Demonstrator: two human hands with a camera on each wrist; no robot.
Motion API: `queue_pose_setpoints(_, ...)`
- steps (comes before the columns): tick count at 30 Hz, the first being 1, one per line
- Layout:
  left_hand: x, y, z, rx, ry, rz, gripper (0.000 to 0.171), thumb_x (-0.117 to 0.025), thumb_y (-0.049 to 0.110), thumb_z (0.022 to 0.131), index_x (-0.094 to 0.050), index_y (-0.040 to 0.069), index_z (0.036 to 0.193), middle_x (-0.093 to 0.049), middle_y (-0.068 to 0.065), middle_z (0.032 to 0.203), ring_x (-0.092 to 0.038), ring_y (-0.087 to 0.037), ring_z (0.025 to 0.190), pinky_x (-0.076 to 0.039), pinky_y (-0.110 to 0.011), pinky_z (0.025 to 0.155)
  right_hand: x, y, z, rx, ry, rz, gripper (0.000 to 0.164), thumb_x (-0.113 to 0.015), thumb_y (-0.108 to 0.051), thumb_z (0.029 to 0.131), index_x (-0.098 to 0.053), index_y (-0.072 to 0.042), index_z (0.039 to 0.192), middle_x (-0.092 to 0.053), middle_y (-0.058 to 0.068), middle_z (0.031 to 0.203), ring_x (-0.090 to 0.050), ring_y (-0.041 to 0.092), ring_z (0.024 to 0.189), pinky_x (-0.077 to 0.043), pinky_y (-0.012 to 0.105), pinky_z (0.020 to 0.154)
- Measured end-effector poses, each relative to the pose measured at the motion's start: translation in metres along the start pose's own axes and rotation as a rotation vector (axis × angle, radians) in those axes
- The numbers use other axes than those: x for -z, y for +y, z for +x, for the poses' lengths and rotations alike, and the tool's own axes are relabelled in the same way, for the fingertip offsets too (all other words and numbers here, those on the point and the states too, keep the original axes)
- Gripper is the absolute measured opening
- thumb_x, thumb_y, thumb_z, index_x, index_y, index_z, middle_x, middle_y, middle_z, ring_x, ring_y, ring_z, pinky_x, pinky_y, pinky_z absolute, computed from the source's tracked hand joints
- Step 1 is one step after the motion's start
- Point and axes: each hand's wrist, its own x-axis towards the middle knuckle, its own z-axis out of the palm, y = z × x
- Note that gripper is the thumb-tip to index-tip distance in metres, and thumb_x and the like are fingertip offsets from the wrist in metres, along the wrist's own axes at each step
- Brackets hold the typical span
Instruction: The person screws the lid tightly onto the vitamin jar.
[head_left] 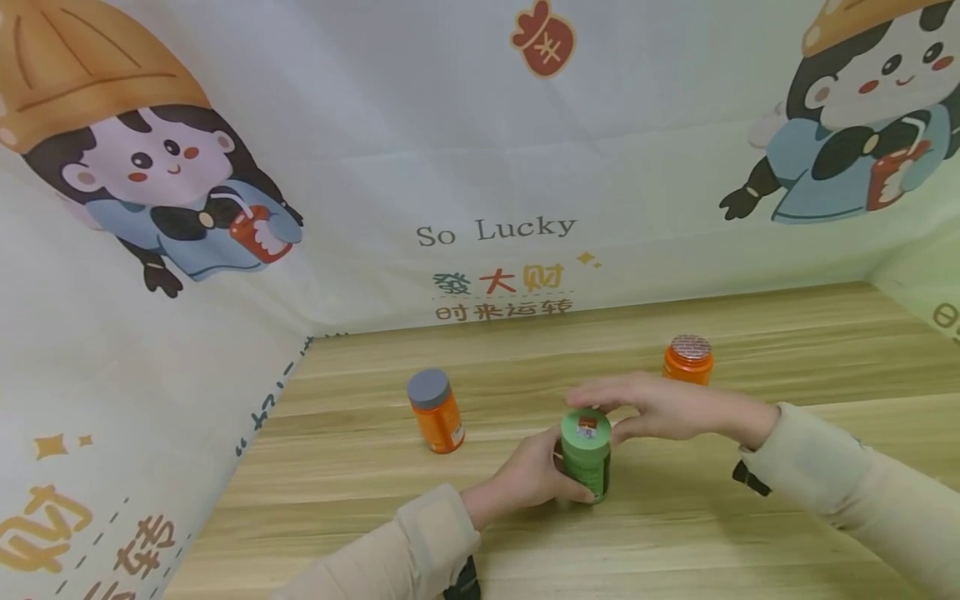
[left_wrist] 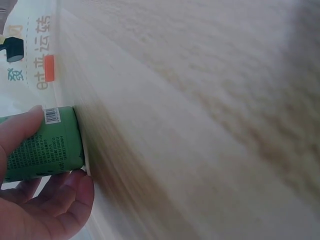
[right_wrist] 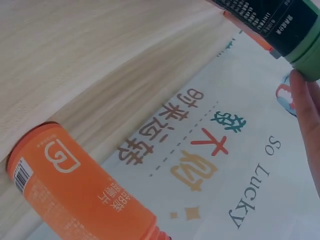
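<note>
Cream sleeves (head_left: pixel 367 558) reach in from the near edge, a small black object (head_left: pixel 463 579) showing under the left cuff and another (head_left: pixel 752 477) beside the right one. Below them spreads a wood-grain tabletop (head_left: pixel 540 550). The left hand (head_left: pixel 528 475) grips the lower part of a green screw-cap bottle (head_left: pixel 587 471), thumb along its near side and the other fingers curled round the opposite side. The bottle is roughly upright, its base at the tabletop, between the two hands and near the middle of the table; the left wrist view shows fine print and a barcode on it, the right wrist view a dark label panel. The right hand (head_left: pixel 660 407) arches at the green cap (head_left: pixel 587 429) with a finger touching its rim; whether it pinches the cap, I cannot tell.

Farther off to the left stands an orange bottle with a grey lid (head_left: pixel 437 417), well apart from the left hand. Beyond the right hand, an orange bottle with bare neck threads (head_left: pixel 687 367) stands partly hidden, a patterned disc covering its mouth. Behind everything hangs a white printed backdrop (head_left: pixel 360 200) bearing "So Lucky", Chinese characters and cartoon figures in orange hats.
</note>
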Motion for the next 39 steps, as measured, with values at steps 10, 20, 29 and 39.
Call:
queue_pose_setpoints(10, -0.001, 0.000, 0.000, 0.000, 0.008, 0.012, 0.057, -0.082, 0.009, 0.065, -0.054, 0.004, 0.115, -0.062, -0.001, 0.095, -0.056, -0.008, 0.076, -0.046, -0.020, 0.065, -0.009, -0.001, 0.003, -0.058, 0.074, -0.177, 0.056, -0.064, -0.034, 0.083, -0.051, 0.001, 0.125, -0.053, 0.012, 0.121, -0.055, 0.018, 0.101, -0.048, 0.035, 0.084)
queue_pose_setpoints(20, -0.001, 0.000, 0.000, -0.002, 0.013, 0.011, 0.059, -0.082, 0.009, 0.065, -0.053, 0.004, 0.116, -0.062, -0.002, 0.097, -0.056, -0.007, 0.077, -0.046, -0.020, 0.068, -0.018, -0.002, 0.005, -0.078, 0.154, -0.250, 0.052, -0.063, -0.044, 0.081, -0.060, -0.002, 0.112, -0.052, -0.003, 0.097, -0.052, 0.007, 0.085, -0.049, 0.029, 0.074)
queue_pose_setpoints(29, -0.001, -0.001, 0.000, -0.014, 0.012, 0.006, 0.058, -0.082, 0.009, 0.064, -0.054, 0.006, 0.115, -0.062, 0.000, 0.097, -0.056, -0.007, 0.078, -0.046, -0.020, 0.070, -0.024, -0.004, 0.006, -0.218, 0.198, -0.325, 0.056, -0.062, -0.059, 0.073, -0.054, -0.011, 0.101, -0.056, -0.005, 0.095, -0.053, 0.010, 0.081, -0.048, 0.028, 0.071)
queue_pose_setpoints(39, 0.000, -0.001, 0.001, -0.004, 0.006, 0.026, 0.055, -0.082, 0.011, 0.065, -0.054, 0.006, 0.113, -0.062, -0.001, 0.096, -0.056, -0.007, 0.077, -0.046, -0.021, 0.068, -0.012, 0.001, -0.003, -0.044, 0.083, 0.056, 0.074, -0.069, -0.025, 0.079, -0.030, -0.002, 0.138, -0.036, 0.019, 0.139, -0.044, 0.029, 0.120, -0.041, 0.045, 0.094)
